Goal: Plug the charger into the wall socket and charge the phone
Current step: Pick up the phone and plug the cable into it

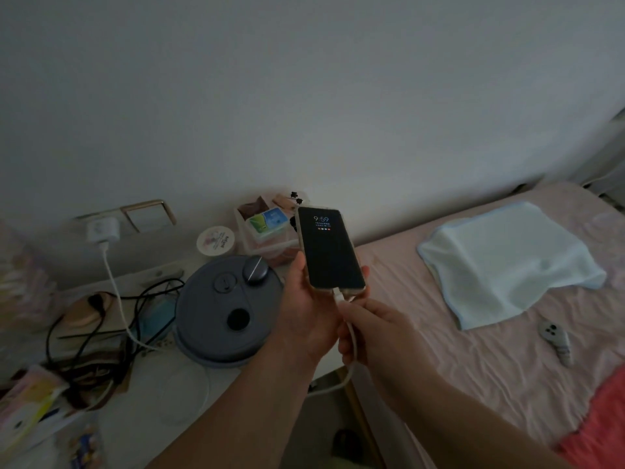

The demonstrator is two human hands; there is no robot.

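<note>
White charger (103, 230) sits in wall socket, left of phone (329, 248); plug step judged done. Left hand (306, 299) cradles phone from below; right hand (375, 333) pinches cable (351, 340) connector at phone's bottom port. Screen lit; seating unconfirmed.

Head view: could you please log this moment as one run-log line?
charger: in wall socket | cable: right hand grips at phone port | phone: left hand holds, screen lit | step: plugging phone

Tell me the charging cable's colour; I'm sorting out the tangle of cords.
White: the cable runs from the phone through the right hand, per the head view.
</note>
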